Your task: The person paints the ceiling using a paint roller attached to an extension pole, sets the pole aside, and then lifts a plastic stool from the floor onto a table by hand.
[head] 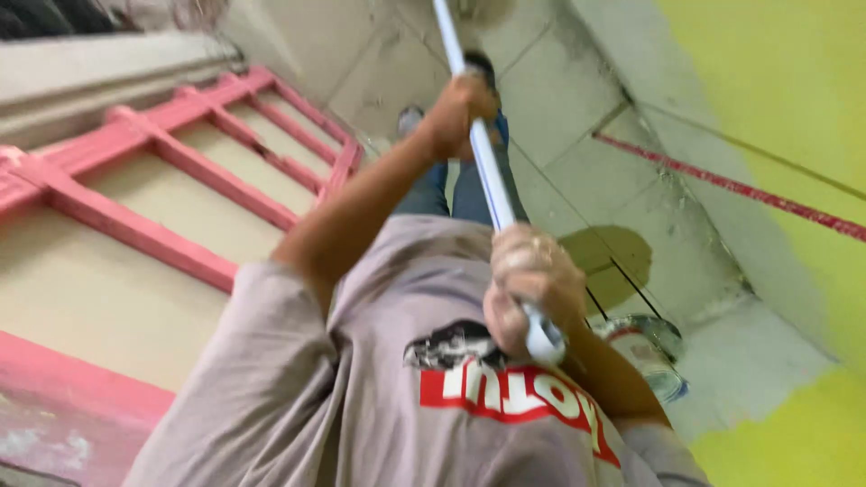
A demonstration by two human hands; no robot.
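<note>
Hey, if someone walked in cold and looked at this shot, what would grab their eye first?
Probably the long white pole running up the middle, gripped by both hands: the left hand higher up, the paint-smeared right hand near its lower end. After that, the pink frame on the left and the bright yellow-green wall on the right, with a paint can on the floor below.

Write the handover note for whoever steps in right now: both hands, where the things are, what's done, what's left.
Left hand: closed around the long white pole, farther along it.
Right hand: grips the pole's near end at chest height.
Round paint can: on the grey tiled floor by the wall.
Done: yellow-green wall looks painted.
Left: cannot tell; the pole's far end is out of view.
</note>
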